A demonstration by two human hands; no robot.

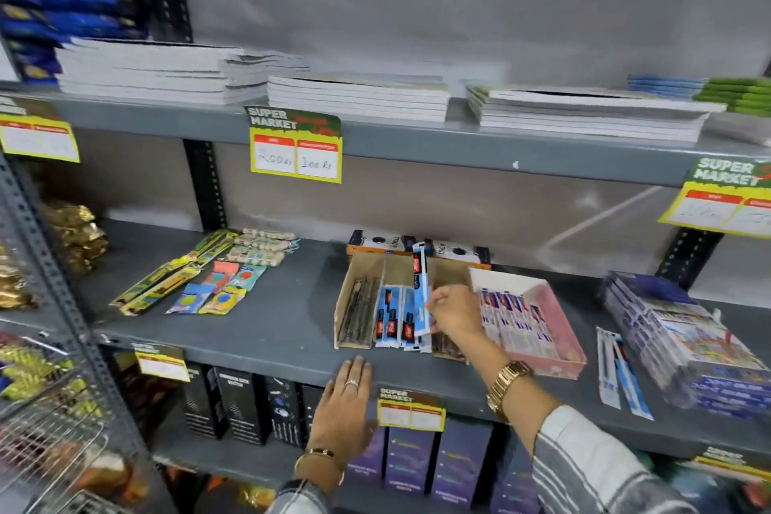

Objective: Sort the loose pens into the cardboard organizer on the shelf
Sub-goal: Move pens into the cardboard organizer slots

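The grey shelf (258, 330) carried the cardboard organizer (354, 305), its compartments running front to back, with a pink box (559, 330) just beside it on the right. The right hand (452, 311) was over the organizer's right part, fingers pinched on a packaged pen (420, 284) that stood nearly upright, its lower end down among the flat packs in the middle compartment. Its long axis needed tipping back to lie along that slot. Two loose pen packs (621, 376) lay further right, well apart from the organizer and nearer the right hand. The left hand (348, 401) rested flat and open on the shelf's front edge, holding nothing.
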